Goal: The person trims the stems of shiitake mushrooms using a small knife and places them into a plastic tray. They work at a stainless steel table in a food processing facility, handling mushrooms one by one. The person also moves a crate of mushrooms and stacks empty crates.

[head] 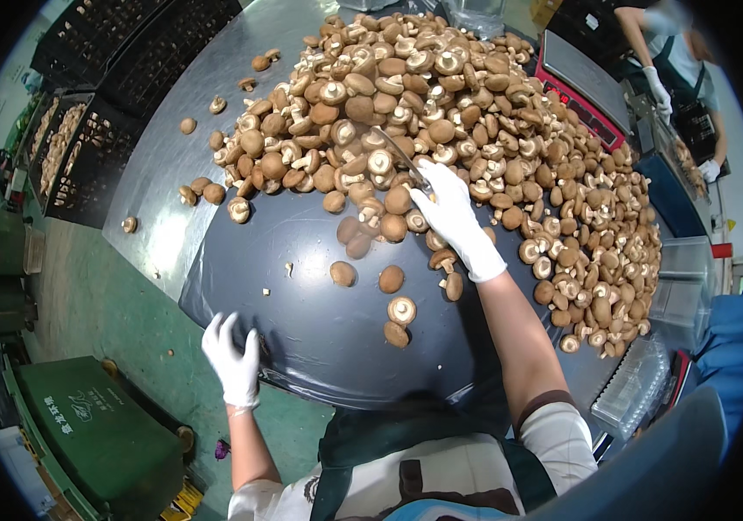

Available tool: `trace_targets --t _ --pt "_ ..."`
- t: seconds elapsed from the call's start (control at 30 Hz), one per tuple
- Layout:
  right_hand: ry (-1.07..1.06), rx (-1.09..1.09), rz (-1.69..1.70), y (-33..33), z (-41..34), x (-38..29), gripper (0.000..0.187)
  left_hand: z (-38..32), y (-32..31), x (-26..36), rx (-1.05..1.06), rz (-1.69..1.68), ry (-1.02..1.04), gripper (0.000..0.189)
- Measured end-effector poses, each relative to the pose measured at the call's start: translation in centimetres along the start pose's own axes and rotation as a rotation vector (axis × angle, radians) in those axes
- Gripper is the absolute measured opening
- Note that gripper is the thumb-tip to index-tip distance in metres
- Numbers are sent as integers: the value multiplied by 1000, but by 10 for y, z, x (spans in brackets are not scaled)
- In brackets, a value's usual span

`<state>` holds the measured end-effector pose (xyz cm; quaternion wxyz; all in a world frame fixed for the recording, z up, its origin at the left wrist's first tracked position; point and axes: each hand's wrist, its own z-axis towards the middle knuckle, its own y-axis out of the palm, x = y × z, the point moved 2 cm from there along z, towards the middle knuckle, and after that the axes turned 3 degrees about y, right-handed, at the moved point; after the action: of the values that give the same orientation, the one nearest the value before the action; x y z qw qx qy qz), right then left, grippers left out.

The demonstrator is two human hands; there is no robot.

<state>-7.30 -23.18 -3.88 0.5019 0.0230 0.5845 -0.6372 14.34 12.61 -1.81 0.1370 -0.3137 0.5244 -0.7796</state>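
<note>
A large heap of shiitake mushrooms [371,84] covers the far and right side of a metal table. My right hand [447,211], in a white glove, is closed around a knife [400,151], whose blade reaches over the near edge of the heap. Several loose mushrooms [391,279] lie on the dark plastic sheet [319,325] in front of me. Also gloved in white, my left hand [236,358] hangs over the sheet's left front edge. Its fingers are spread and hold nothing. Small cut pieces of stem [266,292] rest on the sheet.
A red scale [583,107] stands beyond the heap at right. Clear plastic trays [632,387] are stacked at the right edge. Black crates [85,156] with mushrooms stand left of the table, and a green wheeled bin [98,430] stands lower left. Another person's gloved hand [660,94] is at far right.
</note>
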Motion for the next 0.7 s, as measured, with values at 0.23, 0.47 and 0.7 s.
trace_targets --t 0.23,0.47,0.7 --pt "-45 -345 -315 6 -25 -25 47 107 94 113 2 -218 355 55" --pt "-5 -457 59 -37 -113 -12 44 73 106 147 -215 -443 666 44" --pt "541 -352 554 -69 -155 -9 40 16 65 147 -274 -550 901 34"
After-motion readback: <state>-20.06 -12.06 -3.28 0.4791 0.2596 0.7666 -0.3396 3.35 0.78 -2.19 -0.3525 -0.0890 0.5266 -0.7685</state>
